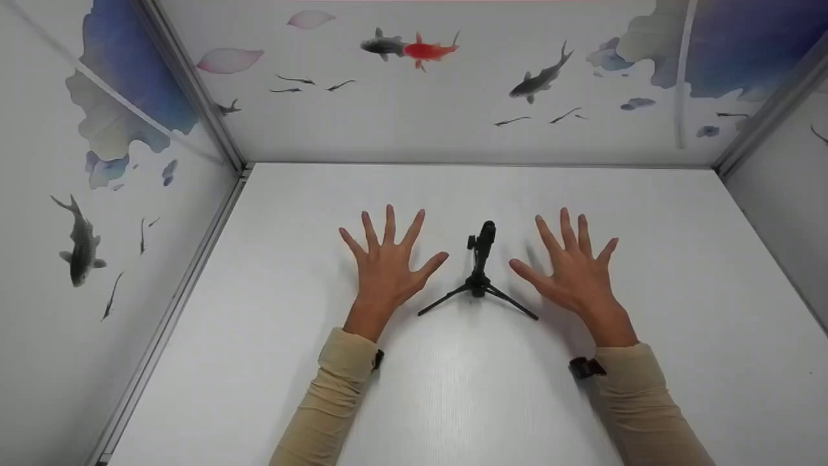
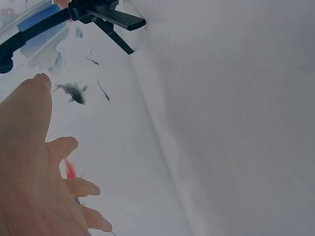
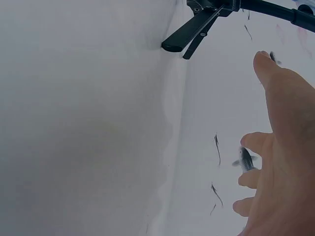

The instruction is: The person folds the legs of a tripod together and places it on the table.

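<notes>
A small black tripod (image 1: 477, 279) stands on the white table, its legs spread and a clamp-like head (image 1: 486, 234) at the top of its post. To its left, my left hand (image 1: 387, 275) is held palm down with the fingers spread wide, the thumb pointing toward the tripod. On the other side my right hand (image 1: 576, 275) mirrors it, fingers splayed and holding nothing. Both wrist views show the tripod's legs (image 2: 115, 18) near the top edge, beyond each thumb (image 3: 268, 69). Neither hand touches the tripod.
The white table (image 1: 479, 401) is bounded by a back wall (image 1: 401, 129) and side walls printed with fish and blue patches. Metal rails (image 1: 187, 285) run along the corners. Tan sleeves (image 1: 343, 369) cover both forearms, with a dark wrist device (image 1: 587, 367) at the right cuff.
</notes>
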Available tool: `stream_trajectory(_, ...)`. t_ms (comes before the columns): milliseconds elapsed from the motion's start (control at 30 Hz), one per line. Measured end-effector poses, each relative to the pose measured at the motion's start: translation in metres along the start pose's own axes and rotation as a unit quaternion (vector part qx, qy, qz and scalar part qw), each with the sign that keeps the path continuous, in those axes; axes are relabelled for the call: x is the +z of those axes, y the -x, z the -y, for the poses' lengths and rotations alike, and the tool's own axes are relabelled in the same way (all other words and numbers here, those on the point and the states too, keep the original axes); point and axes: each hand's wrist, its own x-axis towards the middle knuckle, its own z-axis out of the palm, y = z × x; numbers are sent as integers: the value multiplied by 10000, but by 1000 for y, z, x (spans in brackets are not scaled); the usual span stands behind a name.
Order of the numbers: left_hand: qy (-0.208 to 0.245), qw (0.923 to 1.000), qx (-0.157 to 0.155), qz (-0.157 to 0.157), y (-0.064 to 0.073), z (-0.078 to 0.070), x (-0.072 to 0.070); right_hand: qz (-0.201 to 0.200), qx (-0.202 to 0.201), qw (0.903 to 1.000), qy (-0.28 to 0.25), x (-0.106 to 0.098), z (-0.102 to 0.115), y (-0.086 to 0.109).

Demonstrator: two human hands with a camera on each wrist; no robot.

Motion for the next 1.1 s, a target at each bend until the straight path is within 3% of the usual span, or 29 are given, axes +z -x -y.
stream_trajectory(300,182,9995,244,-93,-2,-5,-5,-470,-296,9977,-393,-3,7,-2)
stream_trajectory(533,772,9959,467,-48,-1,-12,-11,-1090,-545,9889,-845,-7,15,0)
stream_trajectory(900,2059,9743,913,-92,3,-21,-8,-1932,-895,9686,-1281,-9,27,5)
stream_trajectory(1100,2603,9604,914,379,6,-30,-6,-2225,-1197,9559,-1498,-8,32,6)
